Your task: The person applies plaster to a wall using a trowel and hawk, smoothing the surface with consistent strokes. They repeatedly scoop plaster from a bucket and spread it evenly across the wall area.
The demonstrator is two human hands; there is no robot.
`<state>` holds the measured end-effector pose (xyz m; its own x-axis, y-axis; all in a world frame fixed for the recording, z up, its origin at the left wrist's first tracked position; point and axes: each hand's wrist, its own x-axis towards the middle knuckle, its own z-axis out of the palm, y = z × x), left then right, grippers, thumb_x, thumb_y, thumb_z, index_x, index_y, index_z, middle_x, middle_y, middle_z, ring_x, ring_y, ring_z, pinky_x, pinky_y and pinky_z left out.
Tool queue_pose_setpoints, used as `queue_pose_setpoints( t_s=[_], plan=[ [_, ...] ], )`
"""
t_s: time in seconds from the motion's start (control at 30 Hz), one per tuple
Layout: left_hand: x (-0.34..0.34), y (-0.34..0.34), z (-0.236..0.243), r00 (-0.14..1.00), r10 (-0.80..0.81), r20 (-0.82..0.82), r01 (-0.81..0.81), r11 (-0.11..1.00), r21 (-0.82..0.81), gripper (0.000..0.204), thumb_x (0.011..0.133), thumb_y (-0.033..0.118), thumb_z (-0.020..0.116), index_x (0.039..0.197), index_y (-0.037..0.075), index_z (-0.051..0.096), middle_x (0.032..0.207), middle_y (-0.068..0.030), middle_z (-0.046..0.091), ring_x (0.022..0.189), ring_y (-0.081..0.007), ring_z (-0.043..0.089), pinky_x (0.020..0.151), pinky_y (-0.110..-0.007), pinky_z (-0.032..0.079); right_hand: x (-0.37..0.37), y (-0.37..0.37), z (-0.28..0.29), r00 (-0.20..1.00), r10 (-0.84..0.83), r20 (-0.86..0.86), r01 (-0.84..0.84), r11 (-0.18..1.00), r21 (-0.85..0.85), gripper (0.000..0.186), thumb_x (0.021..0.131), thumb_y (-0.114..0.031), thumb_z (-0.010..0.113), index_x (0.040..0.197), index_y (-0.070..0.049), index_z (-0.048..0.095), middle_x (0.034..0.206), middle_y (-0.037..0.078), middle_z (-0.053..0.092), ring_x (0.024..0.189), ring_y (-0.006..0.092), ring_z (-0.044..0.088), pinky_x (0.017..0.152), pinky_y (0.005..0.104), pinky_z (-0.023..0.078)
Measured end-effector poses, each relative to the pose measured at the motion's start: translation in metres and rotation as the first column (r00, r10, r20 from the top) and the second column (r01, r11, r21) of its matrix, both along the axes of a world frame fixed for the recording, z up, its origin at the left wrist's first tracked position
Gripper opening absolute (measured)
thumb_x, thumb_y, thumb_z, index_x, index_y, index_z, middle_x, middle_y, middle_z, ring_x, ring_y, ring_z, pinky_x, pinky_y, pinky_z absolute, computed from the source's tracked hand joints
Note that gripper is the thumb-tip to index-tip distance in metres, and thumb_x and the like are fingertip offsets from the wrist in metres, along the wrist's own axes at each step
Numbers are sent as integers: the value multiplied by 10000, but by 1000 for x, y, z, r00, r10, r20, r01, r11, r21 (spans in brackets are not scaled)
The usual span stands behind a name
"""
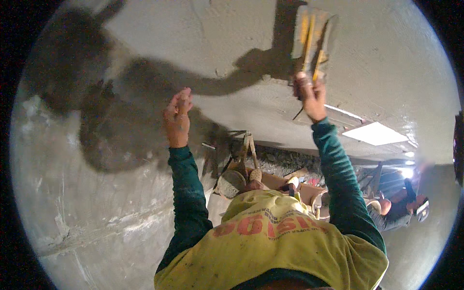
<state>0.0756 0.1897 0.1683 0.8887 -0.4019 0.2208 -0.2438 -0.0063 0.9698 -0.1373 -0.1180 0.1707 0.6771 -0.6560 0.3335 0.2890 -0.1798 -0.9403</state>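
My right hand (309,94) grips a plastering trowel (311,41) with yellow parts on its back, somewhat smeared by motion. The trowel is raised against, or very close to, the smooth grey plastered surface (382,58); whether it touches I cannot tell. My left hand (178,118) is lifted on the other side, fingers pointing up and loosely bent, with nothing visible in it. Behind it lies rough grey wall (116,203), darkened by the shadow of my arms and head.
Below me are a round container of grey mix (231,183), a wooden trestle (249,147), a plank (278,181), rubble (290,159) and a bucket (320,203). At lower right, a co-worker (403,208) is near a bright lamp (407,172). A lit rectangular opening (376,134) shows beyond my right arm.
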Motion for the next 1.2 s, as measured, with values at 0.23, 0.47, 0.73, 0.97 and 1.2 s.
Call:
queue_pose_setpoints(
  t_s=[0.23, 0.47, 0.73, 0.97, 1.2],
  plan=[
    [-15, 37, -26, 990, 92, -108, -87, 995, 47, 486, 1007, 415, 586, 1224, -16, 642, 1192, -119, 668, 1116, -235, 646, 971, -383, 528, 143, 68, 14, 985, 72, 156, -51, 989, -137, 403, 1015, -430, 573, 814, -82, 553, 636, -19, 530, 550, 84, 513, 494, 268, 413],
    [-3, 27, -29, 995, 75, -64, -74, 997, 28, 464, 1014, 405, 576, 1221, -5, 643, 1159, -111, 674, 1135, -220, 635, 975, -367, 515, 168, 34, 13, 950, -215, 228, 281, 905, -319, 303, 1009, -337, 610, 888, -59, 624, 664, -36, 542, 562, 56, 481, 486, 247, 378],
    [15, 37, -67, 991, 55, -122, -53, 998, 14, 431, 1016, 373, 577, 1226, 5, 655, 1166, -99, 684, 1085, -209, 659, 950, -347, 523, -106, -170, 36, 791, -589, 165, 607, 724, -329, 231, 994, -289, 602, 933, -80, 679, 688, -18, 556, 596, 117, 516, 539, 286, 427],
    [11, -2, -61, 988, -17, -153, 8, 998, -57, 404, 1012, 353, 586, 1234, 24, 663, 1185, -103, 690, 1074, -190, 658, 919, -312, 519, -116, -122, 12, 934, -289, -212, 175, 884, -433, 263, 1003, -294, 585, 1143, -77, 639, 843, 41, 619, 727, 168, 578, 635, 325, 465],
    [-7, 8, -67, 996, -46, -75, 45, 999, -16, 424, 1009, 374, 592, 1234, 21, 663, 1159, -109, 697, 1073, -199, 657, 928, -331, 517, 43, 16, -112, 731, -352, -584, -437, 416, -797, 363, 938, -294, 561, 1180, -25, 587, 1071, 220, 644, 901, 402, 651, 787, 499, 538]
  ],
)
